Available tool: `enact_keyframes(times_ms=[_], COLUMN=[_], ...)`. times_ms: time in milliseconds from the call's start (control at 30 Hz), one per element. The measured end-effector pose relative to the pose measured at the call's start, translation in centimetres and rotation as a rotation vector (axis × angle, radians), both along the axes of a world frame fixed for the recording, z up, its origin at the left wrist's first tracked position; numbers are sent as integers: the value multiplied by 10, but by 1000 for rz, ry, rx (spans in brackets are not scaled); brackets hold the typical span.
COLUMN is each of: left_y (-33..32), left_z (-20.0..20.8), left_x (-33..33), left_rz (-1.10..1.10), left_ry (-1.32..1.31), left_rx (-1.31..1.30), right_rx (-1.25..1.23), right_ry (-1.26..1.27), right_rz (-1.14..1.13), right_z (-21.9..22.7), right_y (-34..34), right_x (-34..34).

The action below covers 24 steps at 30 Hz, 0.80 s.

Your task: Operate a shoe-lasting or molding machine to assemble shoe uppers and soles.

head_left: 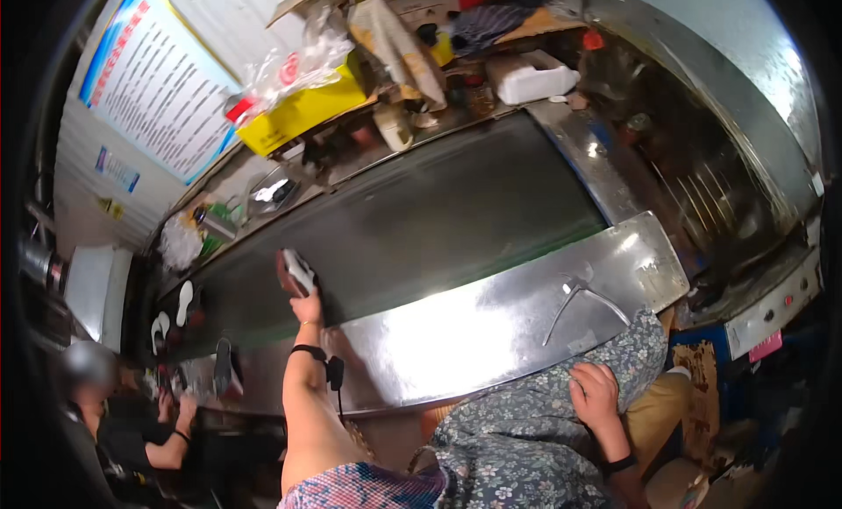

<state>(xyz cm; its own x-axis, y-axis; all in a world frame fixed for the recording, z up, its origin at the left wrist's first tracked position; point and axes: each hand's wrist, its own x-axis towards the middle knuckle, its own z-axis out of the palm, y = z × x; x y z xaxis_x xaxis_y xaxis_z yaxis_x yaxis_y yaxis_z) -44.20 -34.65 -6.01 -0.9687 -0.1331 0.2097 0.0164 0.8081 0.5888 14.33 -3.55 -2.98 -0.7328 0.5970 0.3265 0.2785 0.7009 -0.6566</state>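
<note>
My left arm reaches forward over the steel ledge [438, 338] to the dark conveyor belt [438, 211]. At its end my left hand [306, 307] is closed round one end of a shoe [296, 274], which is reddish brown with white and grey parts. The shoe is at the belt; whether it touches the surface I cannot tell. My right hand [596, 393] lies on the dark floral cloth [526, 430] over my lap, fingers loosely bent and nothing seen in them. A thin, bent V-shaped metal piece [581, 291] rests on the ledge in front of it.
Several shoes and soles [185, 303] lie at the belt's left end, with a dark shoe [225, 369] on the ledge there. A co-worker [145, 439] works at lower left. Behind the belt, a shelf bears a yellow box [303, 114] and a white plastic jug [531, 77].
</note>
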Motion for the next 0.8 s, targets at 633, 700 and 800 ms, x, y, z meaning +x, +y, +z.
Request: enact_keyframes(times_ms=[633,700,800], left_y=[154,175,213], left_z=[84,66,111], left_x=[272,320,392], left_rz=[-771,-1107,-1603], left_ry=[-1070,-1266,-1333], left_rx=[1119,974,674], right_rx=[-641,-822,-106], right_ry=[193,384,113], right_rz=[-91,-197,-526], right_z=[31,64,83], right_y=[57,76,103], right_x=[-8,6,29])
